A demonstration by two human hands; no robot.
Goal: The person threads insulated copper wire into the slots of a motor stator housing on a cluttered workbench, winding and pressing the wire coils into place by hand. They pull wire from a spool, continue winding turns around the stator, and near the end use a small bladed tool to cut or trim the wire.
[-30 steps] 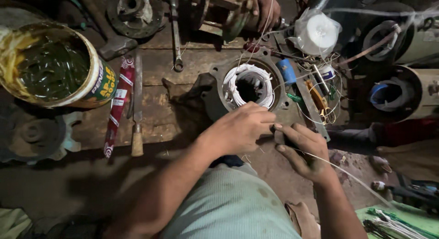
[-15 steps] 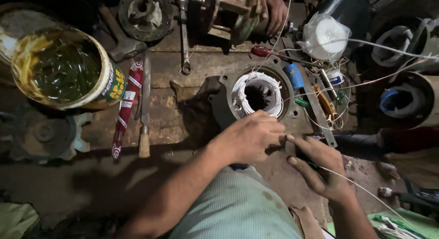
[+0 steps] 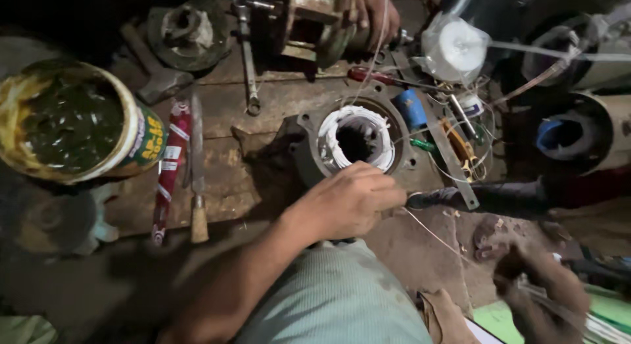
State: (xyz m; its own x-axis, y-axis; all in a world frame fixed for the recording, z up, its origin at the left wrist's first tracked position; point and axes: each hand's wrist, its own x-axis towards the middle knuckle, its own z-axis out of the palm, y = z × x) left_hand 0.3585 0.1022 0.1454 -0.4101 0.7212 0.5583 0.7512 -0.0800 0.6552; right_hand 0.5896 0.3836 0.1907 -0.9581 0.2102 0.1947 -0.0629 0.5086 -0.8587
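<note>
White winding wire (image 3: 434, 235) runs taut from my left hand (image 3: 351, 199), whose fingers pinch it just below the motor stator (image 3: 355, 143) on the wooden counter (image 3: 223, 179). My right hand (image 3: 542, 294), blurred, sits well off to the stator's lower right; I cannot tell its grip.

Motor-repair workshop: stator (image 3: 355, 145), wrench (image 3: 247, 61), file (image 3: 198, 170)

A dull grey cast-metal motor housing (image 3: 309, 153) is seen, lined with matt white insulating paper (image 3: 355, 123). At nine o'clock of it, a rough, worn wooden board (image 3: 227, 179) carries a wooden-handled metal file (image 3: 197, 166). A glossy plastic bag (image 3: 453, 48) is seen at one o'clock.
</note>
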